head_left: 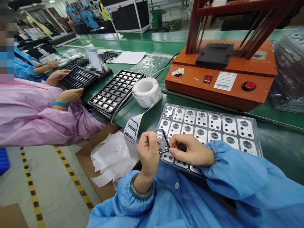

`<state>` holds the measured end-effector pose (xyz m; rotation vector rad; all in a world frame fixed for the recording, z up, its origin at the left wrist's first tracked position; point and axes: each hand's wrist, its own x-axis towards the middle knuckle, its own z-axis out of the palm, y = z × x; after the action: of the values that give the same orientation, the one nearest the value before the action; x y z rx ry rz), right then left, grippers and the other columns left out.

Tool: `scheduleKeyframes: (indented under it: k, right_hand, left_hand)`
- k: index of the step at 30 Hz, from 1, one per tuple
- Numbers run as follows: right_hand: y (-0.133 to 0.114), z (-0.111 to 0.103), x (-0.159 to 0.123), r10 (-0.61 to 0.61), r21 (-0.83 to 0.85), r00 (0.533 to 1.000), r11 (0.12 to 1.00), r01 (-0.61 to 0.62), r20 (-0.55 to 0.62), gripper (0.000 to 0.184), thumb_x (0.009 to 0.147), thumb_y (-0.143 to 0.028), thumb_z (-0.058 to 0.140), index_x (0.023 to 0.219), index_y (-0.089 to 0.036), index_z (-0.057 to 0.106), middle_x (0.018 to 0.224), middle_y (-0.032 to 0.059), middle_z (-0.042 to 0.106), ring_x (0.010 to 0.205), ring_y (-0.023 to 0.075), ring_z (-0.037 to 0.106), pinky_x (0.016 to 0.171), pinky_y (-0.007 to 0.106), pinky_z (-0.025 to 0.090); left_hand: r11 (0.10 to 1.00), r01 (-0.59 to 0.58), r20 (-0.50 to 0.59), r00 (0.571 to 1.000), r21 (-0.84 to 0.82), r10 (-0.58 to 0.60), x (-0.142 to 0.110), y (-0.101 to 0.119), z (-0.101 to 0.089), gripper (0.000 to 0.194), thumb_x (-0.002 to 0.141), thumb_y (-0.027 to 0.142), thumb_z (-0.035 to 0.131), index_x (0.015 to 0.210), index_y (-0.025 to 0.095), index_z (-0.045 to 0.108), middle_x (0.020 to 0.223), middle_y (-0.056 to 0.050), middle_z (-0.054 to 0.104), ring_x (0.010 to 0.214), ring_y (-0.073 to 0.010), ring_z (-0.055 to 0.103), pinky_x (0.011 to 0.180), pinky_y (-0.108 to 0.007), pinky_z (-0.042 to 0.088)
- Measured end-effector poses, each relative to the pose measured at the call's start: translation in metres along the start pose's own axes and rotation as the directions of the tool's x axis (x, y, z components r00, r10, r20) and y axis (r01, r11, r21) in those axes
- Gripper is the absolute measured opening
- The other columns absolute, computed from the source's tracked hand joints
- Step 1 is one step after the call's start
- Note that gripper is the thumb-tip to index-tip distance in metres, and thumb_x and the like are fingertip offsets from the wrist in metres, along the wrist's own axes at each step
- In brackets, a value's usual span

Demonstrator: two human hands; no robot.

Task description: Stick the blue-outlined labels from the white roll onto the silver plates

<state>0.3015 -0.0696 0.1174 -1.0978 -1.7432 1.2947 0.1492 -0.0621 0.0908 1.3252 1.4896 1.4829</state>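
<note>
Between my hands is a small rectangular plate [162, 143] with a dark edge and round holes, tilted up above the tray's near left corner. My left hand [149, 150] pinches it at its left side, thumb on top. Thumb and fingers of my right hand [190, 149] close on its lower right edge. Under my hands lies a clear plastic tray [258, 139] with rows of silver metal plates [214, 121]. One plate [169, 112] in the far left pocket has a blue border. A label strip [132, 129] with black frame-shaped outlines hangs left of my hands.
A white label roll [146, 91] stands beyond my left hand, beside a black compartment tray [116, 90]. An orange press [220, 79] stands behind the plates. At left, a cardboard box [104, 186] holds white strips [114, 156]. A co-worker in pink [47, 110] handles black trays.
</note>
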Motion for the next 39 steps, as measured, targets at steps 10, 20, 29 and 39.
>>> scheduleKeyframes:
  k: [10, 20, 29, 39]
  right_hand:
    - [0.005, 0.008, -0.001, -0.043, -0.077, 0.999, 0.996, 0.041, -0.028, 0.009, 0.07, -0.014, 0.055, 0.069, -0.02, 0.048, 0.059, -0.005, 0.049, 0.051, 0.0081, 0.045, 0.048, 0.02, 0.038]
    - [0.008, -0.009, 0.005, 0.049, -0.176, 0.853, 0.971, -0.163, -0.52, 0.026, 0.086, -0.038, 0.054, 0.072, -0.018, 0.061, 0.059, -0.0006, 0.058, 0.053, 0.013, 0.051, 0.052, 0.025, 0.039]
    - [0.03, -0.038, 0.029, 0.133, -0.496, 0.726, 0.647, -0.579, -0.674, 0.03, 0.084, -0.044, 0.054, 0.066, -0.022, 0.062, 0.066, 0.0012, 0.067, 0.064, 0.0197, 0.059, 0.055, 0.028, 0.03]
    - [0.04, -0.029, 0.022, -0.045, -0.55, 0.748, 0.706, -0.445, -0.662, 0.029, 0.083, -0.048, 0.052, 0.073, -0.022, 0.061, 0.064, 0.0002, 0.064, 0.06, 0.0177, 0.059, 0.056, 0.027, 0.037]
  left_hand:
    - [0.999, -0.032, -0.018, 0.999, 0.03, 0.033, 0.001, -0.004, 0.001, 0.032, 0.09, 0.043, 0.05, 0.07, 0.018, 0.053, 0.061, 0.003, 0.053, 0.052, -0.0086, 0.047, 0.049, -0.019, 0.04]
    - [1.0, 0.009, 0.162, 0.987, -0.028, -0.005, 0.001, 0.005, 0.004, 0.04, 0.092, 0.051, 0.04, 0.086, 0.017, 0.06, 0.051, 0.004, 0.054, 0.043, -0.0092, 0.048, 0.048, -0.021, 0.042]
    - [0.999, 0.007, 0.194, 0.981, -0.041, 0.001, -0.001, 0.002, 0.0, 0.022, 0.09, 0.037, 0.051, 0.084, 0.017, 0.059, 0.052, 0.005, 0.054, 0.044, -0.0072, 0.05, 0.047, -0.018, 0.044]
    - [0.97, -0.241, -0.114, 0.965, -0.035, 0.236, -0.001, -0.035, -0.035, 0.013, 0.092, 0.027, 0.05, 0.096, 0.019, 0.059, 0.068, 0.002, 0.061, 0.064, -0.0105, 0.061, 0.07, -0.025, 0.053]
